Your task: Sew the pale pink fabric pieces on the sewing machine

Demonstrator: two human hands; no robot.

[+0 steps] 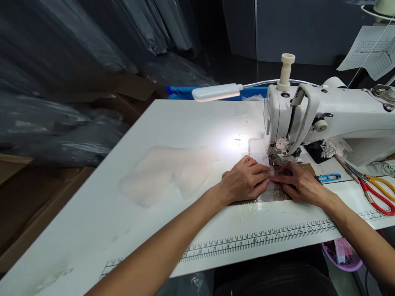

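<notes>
My left hand point(248, 179) lies just left of the sewing machine's presser foot point(273, 160), its fingers bent and close together. From the other side my right hand point(298, 183) comes in, thumb and index finger pinched near the left fingertips. Between them is a small pale pinkish piece of fabric point(271, 172), mostly covered by the fingers. Both hands rest over the brown and clear plate area point(279, 194) in front of the needle. The white sewing machine point(286, 111) stands right behind my hands.
Blue thread snips point(329, 178), red-handled scissors point(375, 199) and yellow-handled scissors point(382, 185) lie to the right. A lamp point(217, 92) lights the white table point(129, 230). A printed ruler point(256, 241) runs along the front edge. Below sits a purple basket point(354, 265).
</notes>
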